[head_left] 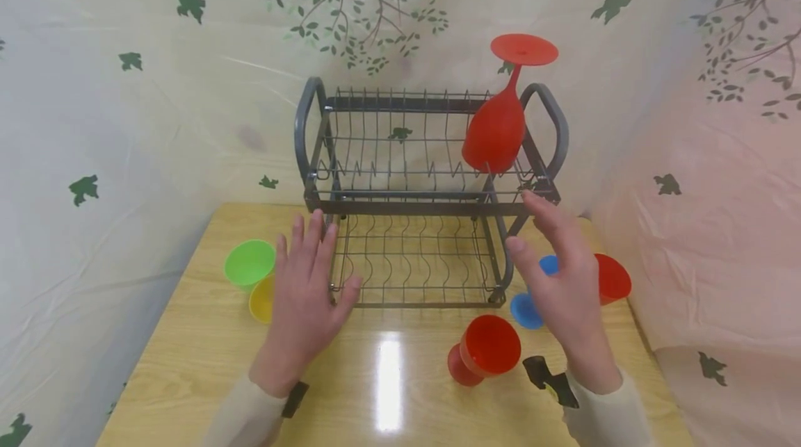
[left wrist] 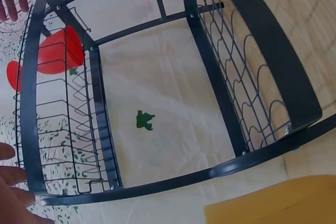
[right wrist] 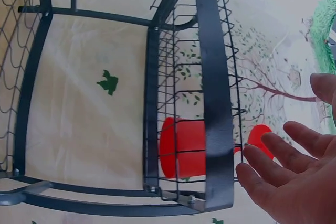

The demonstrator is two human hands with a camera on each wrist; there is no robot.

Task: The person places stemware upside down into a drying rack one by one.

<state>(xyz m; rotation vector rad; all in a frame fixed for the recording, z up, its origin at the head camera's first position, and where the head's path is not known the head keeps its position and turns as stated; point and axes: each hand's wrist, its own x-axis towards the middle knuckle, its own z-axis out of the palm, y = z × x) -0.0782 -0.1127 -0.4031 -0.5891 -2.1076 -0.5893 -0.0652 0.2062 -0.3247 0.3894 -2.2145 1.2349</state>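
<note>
A dark two-tier dish rack (head_left: 432, 209) stands in front of me. On the right end of its upper tier a red goblet (head_left: 498, 128) rests upside down, leaning, with its foot up. My left hand (head_left: 303, 287) is spread flat in the air by the rack's front left corner, holding nothing. Beside that hand are a green cup (head_left: 249, 263) and a yellow cup (head_left: 261, 301), partly hidden by it. My right hand (head_left: 566, 280), thumb apart and fingers loose, hovers by the rack's right side. In the right wrist view its fingertips overlap the goblet's foot (right wrist: 260, 141).
On the table (head_left: 188, 363), a second red goblet (head_left: 491, 346) tilts at front right. Behind my right hand lie a blue goblet (head_left: 527, 311), half covered, and another red cup (head_left: 613, 279). A leaf-patterned cloth (head_left: 125, 120) hangs around the back and sides.
</note>
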